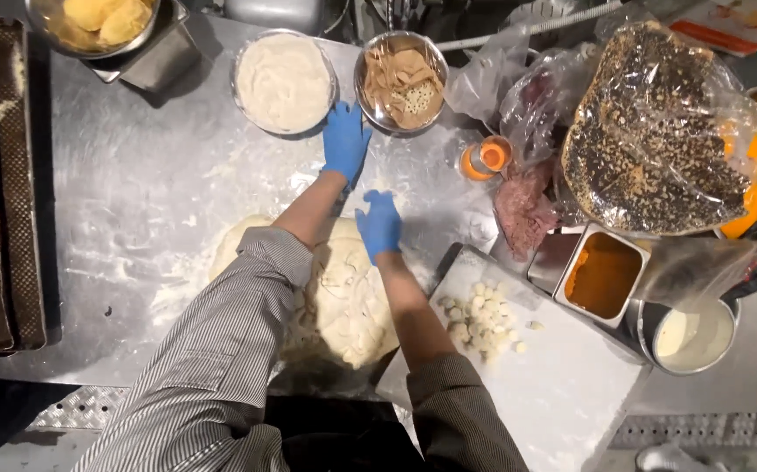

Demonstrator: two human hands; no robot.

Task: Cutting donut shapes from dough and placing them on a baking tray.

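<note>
Dough mass (343,301) – pale, flattened, centre of floured steel worktable (133,201), partly under forearms. Right hand (379,224), blue glove, fingers loosely together, resting at dough's 12 o'clock edge. Left hand (344,140), blue glove, fingers extended and close together, palm down on table – apart from dough, between bowl of white flour (284,81) at 11 o'clock and bowl of tan dough pieces (401,80) at 1 o'clock. White cutting board (553,385) with small dough balls (481,316) at dough's 3 o'clock.

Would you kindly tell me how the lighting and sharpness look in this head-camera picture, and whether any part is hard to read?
Head view: bright overhead light glares off the floured steel worktable; the white cream in the round metal bowl is washed out; the left hand and right hand in blue gloves look slightly soft; the bottom-left corner falls into dark shadow; edges bend a little.
</note>
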